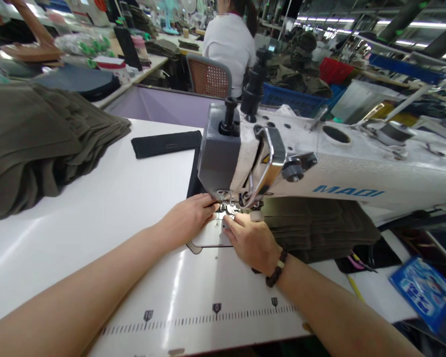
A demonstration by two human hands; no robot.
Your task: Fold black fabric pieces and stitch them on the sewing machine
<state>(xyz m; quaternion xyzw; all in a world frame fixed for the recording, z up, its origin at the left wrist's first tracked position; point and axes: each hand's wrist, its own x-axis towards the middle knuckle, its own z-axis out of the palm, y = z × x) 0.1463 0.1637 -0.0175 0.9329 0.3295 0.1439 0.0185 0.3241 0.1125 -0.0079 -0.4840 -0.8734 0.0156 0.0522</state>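
Note:
Both my hands are at the needle area of a white sewing machine (349, 168). My left hand (188, 215) lies on the metal needle plate (210, 237) with its fingertips pinched together beside the presser foot (228, 206). My right hand (250, 238), with a dark bead bracelet at the wrist, reaches in from the right, fingers bunched at the same spot. What the fingers grip is too small to make out. A stack of olive fabric pieces (319, 225) sits under the machine arm, right of my right hand.
A tall pile of olive fabric (40, 139) lies at the left. A black fabric strip (165, 144) rests behind the machine head. A ruler scale (215, 315) marks the table's front edge. A blue packet (425, 290) lies at right. A person in white (230, 44) sits ahead.

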